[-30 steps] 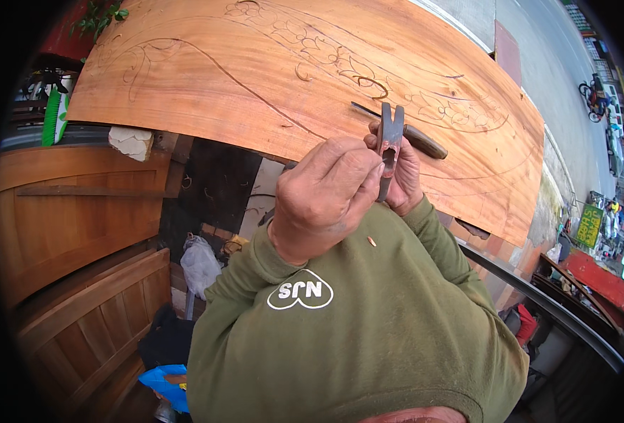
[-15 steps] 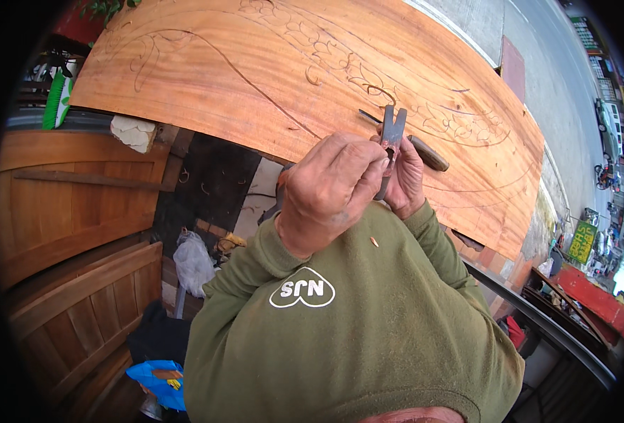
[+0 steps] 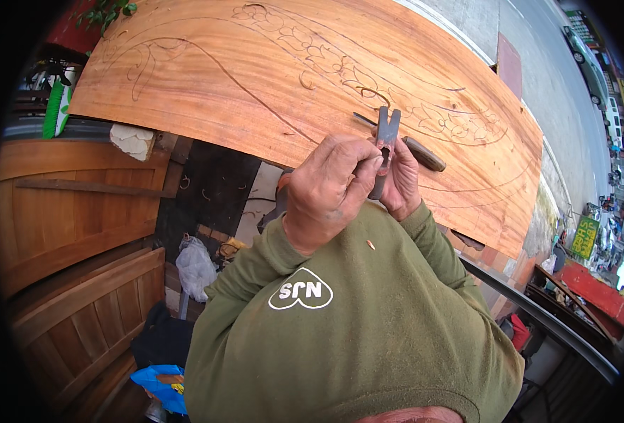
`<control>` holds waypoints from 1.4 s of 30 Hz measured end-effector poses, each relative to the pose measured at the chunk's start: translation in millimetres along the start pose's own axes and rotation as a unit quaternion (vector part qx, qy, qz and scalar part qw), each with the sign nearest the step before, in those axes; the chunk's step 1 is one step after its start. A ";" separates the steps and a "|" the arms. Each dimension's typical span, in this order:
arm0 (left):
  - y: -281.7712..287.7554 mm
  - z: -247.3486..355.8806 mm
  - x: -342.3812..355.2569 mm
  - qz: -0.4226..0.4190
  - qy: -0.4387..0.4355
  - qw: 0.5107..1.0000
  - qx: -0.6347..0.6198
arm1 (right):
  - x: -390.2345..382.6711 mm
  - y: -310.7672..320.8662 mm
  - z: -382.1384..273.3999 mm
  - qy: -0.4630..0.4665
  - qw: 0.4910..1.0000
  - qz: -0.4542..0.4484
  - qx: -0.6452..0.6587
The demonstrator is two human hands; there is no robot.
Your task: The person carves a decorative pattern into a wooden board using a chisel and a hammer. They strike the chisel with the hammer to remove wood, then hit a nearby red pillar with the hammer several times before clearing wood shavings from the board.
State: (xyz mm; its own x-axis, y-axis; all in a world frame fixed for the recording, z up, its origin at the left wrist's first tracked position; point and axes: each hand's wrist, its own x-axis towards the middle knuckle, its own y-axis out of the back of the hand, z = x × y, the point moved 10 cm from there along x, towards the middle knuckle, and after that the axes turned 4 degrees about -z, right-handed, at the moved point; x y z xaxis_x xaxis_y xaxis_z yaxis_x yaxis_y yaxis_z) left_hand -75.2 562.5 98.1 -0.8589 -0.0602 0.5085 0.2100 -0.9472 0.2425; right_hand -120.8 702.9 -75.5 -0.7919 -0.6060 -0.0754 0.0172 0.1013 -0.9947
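A dark metal claw hammer head (image 3: 389, 128) without a handle is held over the near edge of a wooden board (image 3: 206, 99). My right hand (image 3: 402, 185) grips it from behind and its right side, with the claw pointing away from me and the eye hole facing up. The fingers of my left hand (image 3: 328, 189) are pinched together right beside that hole; whatever they hold is hidden. Behind my right hand a carving tool with a wooden handle (image 3: 425, 154) lies on the board, its thin dark blade sticking out to the left.
Leaf patterns are drawn on the board, and a curled wood shaving (image 3: 377, 92) rests there. At left are wooden panels (image 3: 79, 173), a green brush (image 3: 56, 109), a pale block (image 3: 132, 141) under the board and a plastic bag (image 3: 195, 268). A road (image 3: 544, 63) runs at right.
The hammer head and both hands have shifted slightly left and toward me. The view has tilted a little. My grip looks the same.
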 end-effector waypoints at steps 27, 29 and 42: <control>2.1 -2.5 -19.4 0.003 -0.071 0.995 0.075 | -14.0 29.5 -11.7 0.072 0.986 0.119 -0.092; 8.9 -4.1 -20.1 0.021 -0.069 0.993 0.089 | -9.2 14.8 -7.1 0.059 0.993 0.072 -0.069; 41.2 -0.2 -22.3 0.065 -0.015 0.994 0.090 | -6.6 14.5 -5.5 0.041 0.992 0.098 -0.067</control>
State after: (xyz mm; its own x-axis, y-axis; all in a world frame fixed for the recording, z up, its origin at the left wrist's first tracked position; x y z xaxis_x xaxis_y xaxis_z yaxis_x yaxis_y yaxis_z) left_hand -47.4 524.8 96.6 -0.8054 -0.1670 0.5688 0.4011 -0.8600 0.3154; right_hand -118.7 712.7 -89.0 -0.8282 -0.4987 -0.2559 0.0991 0.3190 -0.9425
